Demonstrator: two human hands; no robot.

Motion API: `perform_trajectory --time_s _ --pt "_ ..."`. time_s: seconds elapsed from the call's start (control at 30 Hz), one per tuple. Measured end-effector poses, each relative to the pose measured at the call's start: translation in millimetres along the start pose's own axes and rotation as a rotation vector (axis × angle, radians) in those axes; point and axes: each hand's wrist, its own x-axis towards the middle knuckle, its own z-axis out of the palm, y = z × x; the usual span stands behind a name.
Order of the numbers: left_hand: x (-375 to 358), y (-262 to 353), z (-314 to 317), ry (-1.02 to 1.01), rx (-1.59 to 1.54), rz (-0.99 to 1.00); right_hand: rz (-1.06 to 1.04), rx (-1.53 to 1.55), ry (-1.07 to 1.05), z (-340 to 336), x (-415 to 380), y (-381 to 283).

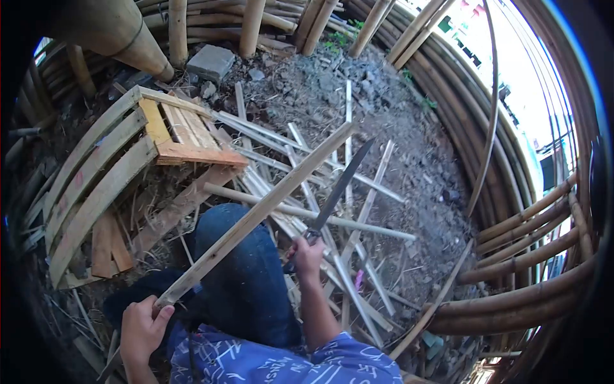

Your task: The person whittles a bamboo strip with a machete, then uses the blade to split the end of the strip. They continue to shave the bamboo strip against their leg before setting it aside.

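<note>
My left hand [142, 329] is closed around the lower end of a long bamboo strip [256, 214]. The strip slants up and to the right across my bent knee, its far end in the air. In my right hand [309, 257] is a machete [342, 185], gripped by the handle, its long dark blade pointing up and slightly right. The blade is to the right of the strip and appears apart from it. Beneath both, several pale split strips [371, 201] lie crossed on the ground.
A slatted wooden crate [102, 150] rests at the left, with loose boards [185, 208] beside it. A grey block [211, 63] sits at the back near upright bamboo posts [252, 29]. Stacked bamboo poles [457, 121] curve along the right side. Dirt and rubble [409, 147] cover the ground.
</note>
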Motion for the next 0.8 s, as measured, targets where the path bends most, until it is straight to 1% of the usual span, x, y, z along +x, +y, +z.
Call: perform_trajectory --time_s 0.17,0.37,0.4,0.5,0.53,0.6,0.67,0.73,0.77,0.8 --pt "1.3 -0.8 -1.3 -0.016 0.014 -0.003 0.023 -0.037 -0.051 0.7 -2.5 -4.4" --pt "5.5 -9.9 0.0 -0.066 -0.004 -0.024 -0.096 0.012 -0.058 7.1 -17.3 -17.7" --pt "6.7 -12.2 0.3 -0.068 -0.018 -0.015 -0.148 -0.023 -0.071 5.7 -19.6 -19.7" --pt "8.1 -13.3 -1.7 -0.086 -0.003 -0.017 -0.298 0.038 -0.098 9.3 -32.9 -37.0" --pt "8.2 -12.0 -1.6 -0.092 -0.013 -0.019 -0.292 0.042 -0.087 9.8 -35.8 -40.4" --pt "8.5 -7.8 -1.2 -0.094 -0.026 -0.01 -0.43 -0.066 -0.154 9.6 -40.4 -47.7" --pt "9.7 -6.4 -0.5 -0.09 -0.041 0.003 -0.405 -0.071 -0.166 12.7 -51.4 -67.9" --pt "10.6 -9.6 1.4 -0.059 -0.026 0.023 -0.537 -0.317 -0.286 13.8 -54.3 -76.4" --pt "10.8 -9.2 0.5 -0.058 -0.021 0.032 -0.635 -0.374 -0.29 17.6 -56.6 -82.1" --pt "10.5 -9.0 -0.4 -0.047 -0.004 0.037 -0.637 -0.369 -0.283 18.0 -58.5 -84.6"
